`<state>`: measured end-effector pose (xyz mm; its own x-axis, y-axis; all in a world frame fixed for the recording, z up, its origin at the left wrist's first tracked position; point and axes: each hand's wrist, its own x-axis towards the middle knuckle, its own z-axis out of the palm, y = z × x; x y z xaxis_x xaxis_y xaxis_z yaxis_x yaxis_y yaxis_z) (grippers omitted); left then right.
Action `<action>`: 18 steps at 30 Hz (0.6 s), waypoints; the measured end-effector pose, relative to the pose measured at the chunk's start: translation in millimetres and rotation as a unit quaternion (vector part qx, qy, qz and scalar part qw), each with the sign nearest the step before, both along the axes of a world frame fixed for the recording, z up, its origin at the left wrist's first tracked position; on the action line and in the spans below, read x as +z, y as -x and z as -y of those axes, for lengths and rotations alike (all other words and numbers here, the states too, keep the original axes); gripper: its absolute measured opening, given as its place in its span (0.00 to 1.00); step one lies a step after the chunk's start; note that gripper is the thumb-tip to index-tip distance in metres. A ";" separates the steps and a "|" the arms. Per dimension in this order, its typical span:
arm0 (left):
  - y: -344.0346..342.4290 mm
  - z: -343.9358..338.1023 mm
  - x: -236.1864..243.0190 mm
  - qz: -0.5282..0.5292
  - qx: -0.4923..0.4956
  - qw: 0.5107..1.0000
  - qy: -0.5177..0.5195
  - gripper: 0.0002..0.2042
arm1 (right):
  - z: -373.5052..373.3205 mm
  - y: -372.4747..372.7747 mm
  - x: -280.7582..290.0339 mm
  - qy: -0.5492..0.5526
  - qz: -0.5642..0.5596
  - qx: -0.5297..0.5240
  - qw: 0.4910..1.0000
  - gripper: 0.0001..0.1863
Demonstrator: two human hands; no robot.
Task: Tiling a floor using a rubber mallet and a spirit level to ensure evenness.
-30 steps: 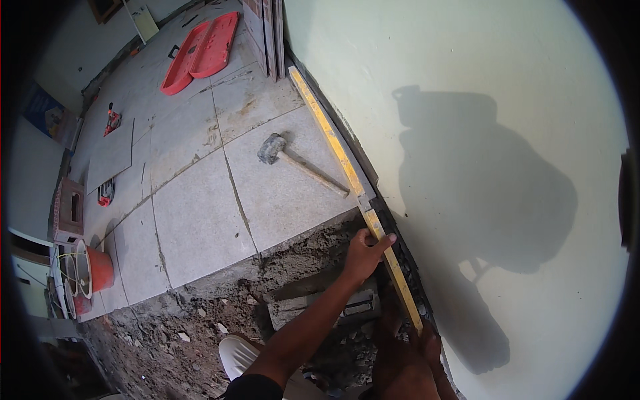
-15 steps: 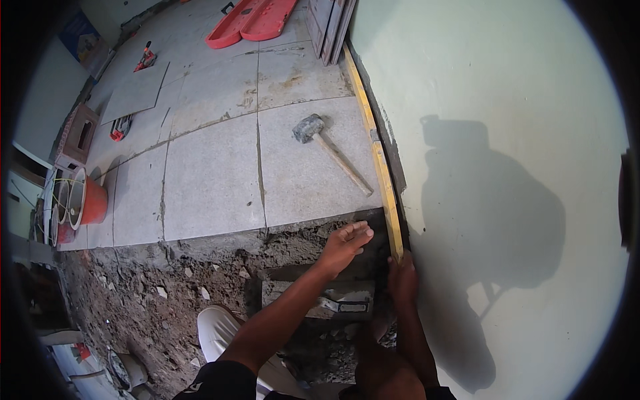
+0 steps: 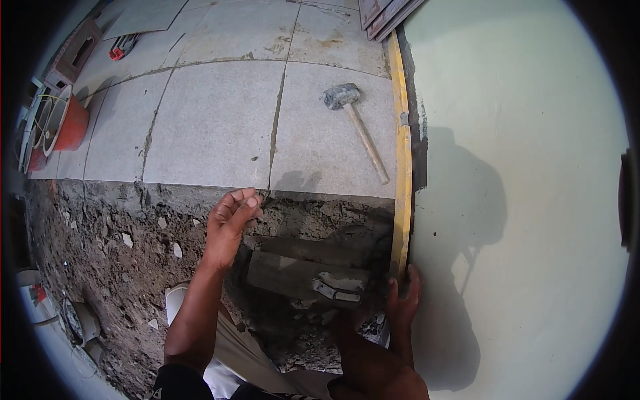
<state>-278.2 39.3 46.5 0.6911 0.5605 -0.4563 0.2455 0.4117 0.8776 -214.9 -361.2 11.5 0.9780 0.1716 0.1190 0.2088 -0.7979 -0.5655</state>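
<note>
My left hand (image 3: 229, 223) is raised by the edge of the grey floor tiles (image 3: 207, 127), fingers curled toward the thumb; whatever they may hold is too small to make out. My right hand (image 3: 405, 300) grips the near end of a long yellow straightedge (image 3: 401, 227), lying along the foot of the pale wall (image 3: 533, 200). A rubber mallet (image 3: 341, 97) with a wooden handle rests on the tile left of the straightedge. Below, a flat trowel (image 3: 293, 267) lies on dark, rough mortar, partly in shadow.
Orange buckets (image 3: 70, 123) stand at the left beside a reddish box (image 3: 73, 50). A loose tile (image 3: 147, 17) and a red-handled tool (image 3: 122, 47) lie at the back. Stacked panels (image 3: 387, 13) lean by the wall. Rough rubble ground (image 3: 113, 267) fills the lower left.
My left hand has let go of the straightedge and moved left. The straightedge, still in my right hand, now runs more straight up the view. The view has turned, showing less of the back floor.
</note>
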 end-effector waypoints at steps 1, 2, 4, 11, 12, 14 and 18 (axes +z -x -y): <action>-1.4 3.0 1.2 0.024 -0.042 0.998 -0.033 0.20 | 1.4 -0.9 2.8 0.007 -0.003 0.005 1.000 0.27; -1.9 7.4 3.4 0.049 -0.084 0.993 -0.066 0.20 | 1.9 -4.7 7.0 0.024 0.009 0.004 1.000 0.27; -3.8 12.1 4.6 0.051 -0.113 0.989 -0.084 0.19 | -4.4 -15.2 12.5 0.043 0.026 -0.006 0.999 0.26; -73.1 25.2 -13.1 -0.052 -0.256 0.854 -0.450 0.28 | -128.1 -123.7 -1.7 -0.002 0.084 0.165 0.983 0.26; -99.9 29.4 -18.6 -0.045 -0.288 0.812 -0.506 0.31 | -150.2 -144.5 -14.9 0.033 0.081 0.177 0.980 0.27; -156.6 40.2 -46.1 -0.055 -0.311 0.764 -0.563 0.36 | -177.4 -194.7 -54.0 0.130 0.143 0.145 0.971 0.30; -219.8 33.8 -69.2 -0.168 -0.407 0.656 -0.613 0.46 | -214.2 -231.7 -56.9 0.170 0.032 0.098 0.980 0.29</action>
